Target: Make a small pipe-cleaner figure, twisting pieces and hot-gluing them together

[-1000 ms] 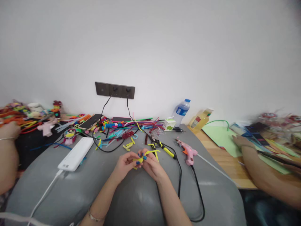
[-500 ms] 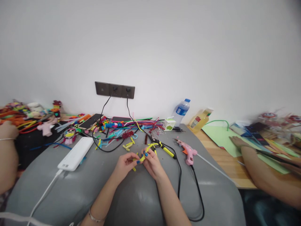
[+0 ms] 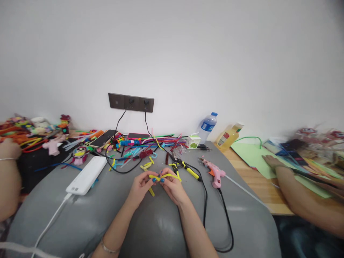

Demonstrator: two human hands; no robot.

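A yellow pipe cleaner (image 3: pixel 170 175) is pinched between both hands over the middle of the grey table (image 3: pixel 161 222). My left hand (image 3: pixel 141 184) closes thumb and finger on its left part. Close beside it, my right hand (image 3: pixel 172 187) grips it too, and one end sticks out to the right. Another yellow piece (image 3: pixel 151 191) hangs or lies just below the fingertips; I cannot tell which. Beyond the hands lie several short yellow pieces (image 3: pixel 146 166). Pliers with yellow-and-black handles (image 3: pixel 191 172) rest just past my right hand.
A pink glue gun (image 3: pixel 215 174) with a black cable lies on the right. At left is a white power bank (image 3: pixel 87 176) with its cord. Pipe cleaners, a water bottle (image 3: pixel 208 127) and a yellow bottle (image 3: pixel 229 137) line the wall. Other people's arms (image 3: pixel 303 193) reach in at both sides.
The yellow pipe cleaner has turned in my fingers, from slanting up to lying nearly level with its end bent down at the right. My fingertips have shifted slightly left.
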